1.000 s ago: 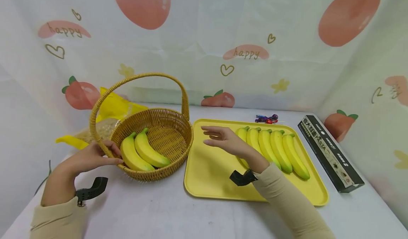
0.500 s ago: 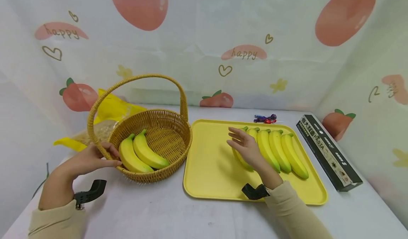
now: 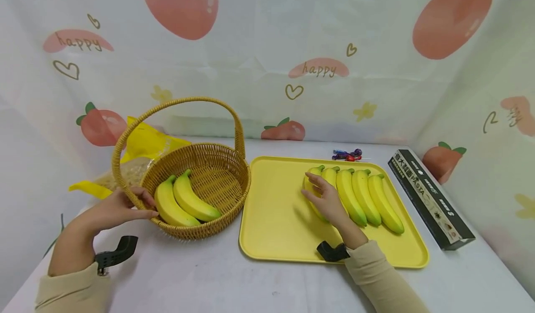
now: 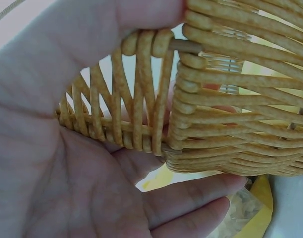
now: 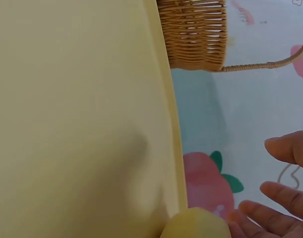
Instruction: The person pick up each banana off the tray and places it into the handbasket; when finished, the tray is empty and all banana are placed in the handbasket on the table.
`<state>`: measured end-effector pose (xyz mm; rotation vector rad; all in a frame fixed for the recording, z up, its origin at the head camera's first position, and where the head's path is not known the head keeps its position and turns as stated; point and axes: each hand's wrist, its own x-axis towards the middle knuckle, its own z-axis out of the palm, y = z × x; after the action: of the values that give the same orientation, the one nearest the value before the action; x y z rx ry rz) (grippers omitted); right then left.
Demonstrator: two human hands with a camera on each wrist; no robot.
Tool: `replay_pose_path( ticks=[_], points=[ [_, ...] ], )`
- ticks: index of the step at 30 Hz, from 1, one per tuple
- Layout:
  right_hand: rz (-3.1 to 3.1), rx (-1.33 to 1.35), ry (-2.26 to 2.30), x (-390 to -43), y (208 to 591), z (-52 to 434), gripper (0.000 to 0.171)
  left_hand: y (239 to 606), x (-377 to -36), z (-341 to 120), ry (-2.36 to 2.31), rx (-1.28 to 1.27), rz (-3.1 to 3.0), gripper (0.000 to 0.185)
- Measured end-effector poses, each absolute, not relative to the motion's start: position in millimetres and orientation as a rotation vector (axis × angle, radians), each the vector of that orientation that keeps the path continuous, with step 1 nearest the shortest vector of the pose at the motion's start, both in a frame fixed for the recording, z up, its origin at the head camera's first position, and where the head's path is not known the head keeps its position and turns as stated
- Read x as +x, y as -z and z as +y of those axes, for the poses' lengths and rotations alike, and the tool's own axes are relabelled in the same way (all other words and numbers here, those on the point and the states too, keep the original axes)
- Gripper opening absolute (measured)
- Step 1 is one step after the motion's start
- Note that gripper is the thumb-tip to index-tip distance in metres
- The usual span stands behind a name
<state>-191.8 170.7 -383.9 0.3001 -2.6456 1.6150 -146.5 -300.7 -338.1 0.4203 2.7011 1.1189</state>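
Observation:
My left hand [image 3: 114, 212] grips the wicker basket [image 3: 200, 231] at the foot of its tall handle, thumb over the near rim. In the left wrist view the woven side [image 4: 230, 119] passes between thumb and fingers. Two bananas [image 3: 194, 199] lie side by side in the basket's left half. Over the yellow tray [image 3: 267, 229], my right hand [image 3: 328, 201] hovers at the leftmost banana [image 3: 314, 171] of a row of several, partly covering it. The right wrist view has that banana's end [image 5: 196, 225] beside spread fingers [image 5: 270, 215], thumb apart.
A black pasta box [image 3: 432, 199] lies right of the tray. Small wrapped candies [image 3: 349, 155] sit behind it. A yellow and clear bag [image 3: 152, 139] leans behind the basket. A printed cloth [image 3: 251, 39] hangs at the back.
My right hand has moved right, from over the tray's bare left part to the leftmost banana. My left hand keeps its hold on the basket. The head view has shifted slightly.

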Motion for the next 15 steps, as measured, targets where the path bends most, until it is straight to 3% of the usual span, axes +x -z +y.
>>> replay_pose_path(
  ticks=[15],
  points=[
    [-2.711, 0.348, -1.497, -193.8, 392.5, 172.7, 0.058, 336.1, -145.9, -299.8, -1.106, 0.39, 2.692, 0.022]
  ],
)
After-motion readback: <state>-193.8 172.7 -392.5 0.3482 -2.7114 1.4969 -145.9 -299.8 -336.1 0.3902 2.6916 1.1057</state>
